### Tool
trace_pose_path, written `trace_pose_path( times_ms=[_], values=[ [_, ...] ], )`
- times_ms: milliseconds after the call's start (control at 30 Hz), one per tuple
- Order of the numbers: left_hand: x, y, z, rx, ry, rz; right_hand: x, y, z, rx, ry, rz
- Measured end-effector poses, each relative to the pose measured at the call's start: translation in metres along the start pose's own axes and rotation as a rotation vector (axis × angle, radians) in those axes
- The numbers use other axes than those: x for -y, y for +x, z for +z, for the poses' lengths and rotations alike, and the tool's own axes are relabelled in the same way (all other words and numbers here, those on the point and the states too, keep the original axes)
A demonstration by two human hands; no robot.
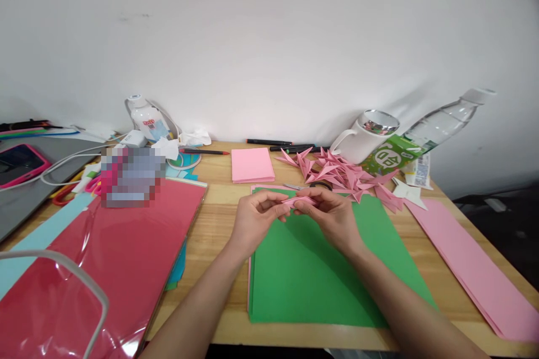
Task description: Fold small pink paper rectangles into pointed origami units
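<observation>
Both hands pinch a small folded pink paper (298, 201) above the far part of a green paper sheet (328, 269). My left hand (259, 219) has thumb and fingers closed on its left end. On its right end, the thumb and fingers of my right hand (330, 216) are pressed together. Fingers cover much of the folds. Just beyond the hands lie scissors (320, 185), partly hidden. Many pointed pink folded paper pieces (332, 171) are heaped behind my right hand. A stack of square pink paper (252, 165) lies beyond my left hand.
At the back right stand a white mug (364, 137), a green box (391, 155) and a tilted clear bottle (446, 120). Long pink paper strips (475, 263) lie right. Red paper in a clear sleeve (126, 252), a white bottle (147, 119) and a phone (21, 164) are left.
</observation>
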State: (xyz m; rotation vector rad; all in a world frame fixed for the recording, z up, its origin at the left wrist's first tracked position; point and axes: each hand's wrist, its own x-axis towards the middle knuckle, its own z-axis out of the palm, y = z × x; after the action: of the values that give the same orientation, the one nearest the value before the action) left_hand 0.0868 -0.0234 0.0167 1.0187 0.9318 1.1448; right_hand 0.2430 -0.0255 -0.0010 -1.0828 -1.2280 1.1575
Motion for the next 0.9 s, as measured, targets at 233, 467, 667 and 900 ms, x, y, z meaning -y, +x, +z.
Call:
trace_pose_path(
  times_ms=[233,467,667,900],
  values=[
    [0.0015,-0.0009,-0.0018,-0.002,0.007,0.039,0.0018,0.0007,-0.0008,0.02,-0.045,-0.052],
    [0.0015,-0.0007,-0.0019,0.047,-0.043,0.0,0.0028,0.0017,-0.0025,0.012,0.006,-0.016],
    [0.003,-0.0002,-0.0024,0.04,-0.061,0.009,0.0008,0.0029,-0.0027,-0.007,0.054,0.006],
    [0.0031,-0.001,-0.0014,0.027,-0.06,0.014,0.0004,0.0036,-0.0035,0.029,0.02,-0.023]
  ],
)
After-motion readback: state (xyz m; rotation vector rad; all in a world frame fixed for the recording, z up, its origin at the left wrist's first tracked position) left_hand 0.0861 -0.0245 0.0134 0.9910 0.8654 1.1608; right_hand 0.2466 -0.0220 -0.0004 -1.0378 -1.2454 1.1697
